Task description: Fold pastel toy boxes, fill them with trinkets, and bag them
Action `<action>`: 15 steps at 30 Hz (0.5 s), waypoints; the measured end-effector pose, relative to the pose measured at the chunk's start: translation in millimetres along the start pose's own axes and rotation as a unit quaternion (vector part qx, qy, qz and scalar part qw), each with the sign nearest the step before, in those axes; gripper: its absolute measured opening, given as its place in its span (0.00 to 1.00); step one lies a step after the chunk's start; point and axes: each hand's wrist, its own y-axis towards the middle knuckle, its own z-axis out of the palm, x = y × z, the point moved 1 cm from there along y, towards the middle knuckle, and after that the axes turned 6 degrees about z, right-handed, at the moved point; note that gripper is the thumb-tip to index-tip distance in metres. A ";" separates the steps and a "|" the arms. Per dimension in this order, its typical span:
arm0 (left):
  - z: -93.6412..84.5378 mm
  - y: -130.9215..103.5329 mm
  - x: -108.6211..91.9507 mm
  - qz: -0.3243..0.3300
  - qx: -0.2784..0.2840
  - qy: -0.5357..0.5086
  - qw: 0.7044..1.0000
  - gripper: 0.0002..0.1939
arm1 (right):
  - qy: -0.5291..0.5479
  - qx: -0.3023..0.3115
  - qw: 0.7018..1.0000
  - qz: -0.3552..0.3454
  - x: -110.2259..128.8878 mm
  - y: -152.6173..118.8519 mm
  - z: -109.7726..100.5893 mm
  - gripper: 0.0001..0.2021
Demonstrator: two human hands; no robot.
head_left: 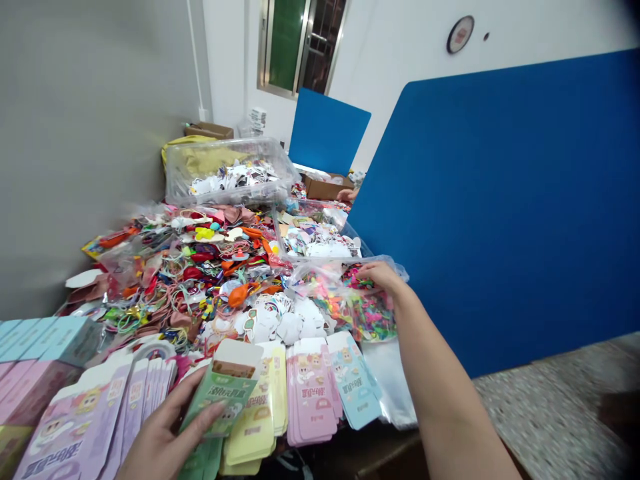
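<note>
My left hand (pixel 173 427) is wrapped round a small green box (pixel 223 400) with an open top, and something brown shows inside it. My right hand (pixel 379 275) reaches into a clear plastic bag (pixel 345 303) of small bright pieces; its fingertips are among them, and whether they pinch anything is too small to tell. Beside the green box lie flat stacks of yellow cartons (pixel 253 433), pink cartons (pixel 311 393) and blue cartons (pixel 354 380). White cut-out pieces (pixel 290 323) lie just behind the cartons.
Purple cartons (pixel 75 420) and stacked boxes (pixel 65 337) stand at the left. Behind spreads a heap of colourful trinkets (pixel 200 267), with a clear tub (pixel 230 173) at the back. A large blue panel (pixel 500 200) borders the right. Another person's hand (pixel 347 195) shows beyond it.
</note>
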 end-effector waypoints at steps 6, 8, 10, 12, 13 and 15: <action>4.7 0.2 -3.9 -0.001 -0.013 -0.017 1.000 0.37 | 0.063 0.001 0.998 0.018 -2.7 -4.2 -4.3 0.12; 3.3 -0.3 -2.9 -0.006 -0.013 -0.017 1.000 0.36 | 0.073 0.000 0.997 0.022 -2.3 -4.6 -4.0 0.12; 1.8 -0.8 -1.6 -0.007 -0.013 -0.021 1.000 0.36 | 0.082 -0.004 0.996 0.024 -1.9 -4.3 -3.4 0.12; 1.1 -1.2 -0.8 -0.008 -0.012 -0.030 0.999 0.36 | 0.092 -0.005 0.995 0.022 -1.7 -3.5 -2.9 0.12; 1.3 -1.2 -0.6 -0.007 -0.008 -0.037 0.999 0.35 | 0.097 -0.003 0.995 0.020 -1.5 -3.2 -2.8 0.12; 2.3 -1.2 -0.5 -0.002 0.000 -0.052 0.999 0.35 | 0.109 0.007 0.994 0.011 -0.2 -3.4 -2.5 0.11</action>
